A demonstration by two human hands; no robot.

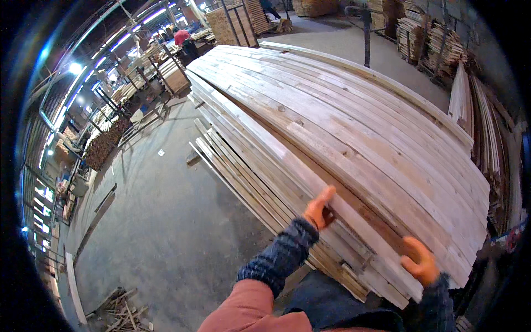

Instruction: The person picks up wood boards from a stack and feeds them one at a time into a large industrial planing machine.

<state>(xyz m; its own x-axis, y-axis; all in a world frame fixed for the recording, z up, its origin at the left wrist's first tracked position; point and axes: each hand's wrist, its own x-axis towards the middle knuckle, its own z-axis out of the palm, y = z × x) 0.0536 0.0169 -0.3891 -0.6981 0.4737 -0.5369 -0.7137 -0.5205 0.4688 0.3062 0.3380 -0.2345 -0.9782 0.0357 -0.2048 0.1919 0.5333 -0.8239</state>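
A long pale wooden board (362,221) runs lengthwise along the near left side of a wide lumber stack (310,110). My left hand (319,210), in an orange glove, closes on the board's left edge, thumb up and the other fingers curled and partly hidden. Near the board's close end, my right hand (423,264), also orange-gloved, is at its right edge. Its thumb and forefinger curve toward the wood; its other fingers are hidden. A dark brown gap separates this board from the planks on the right.
Narrower strips (238,171) jut out below on the stack's left. Concrete floor (171,205) lies beyond them, with a heap of scrap wood (121,312) at lower left. A metal post (366,36) rises behind the stack. A person in red (182,39) stands far off.
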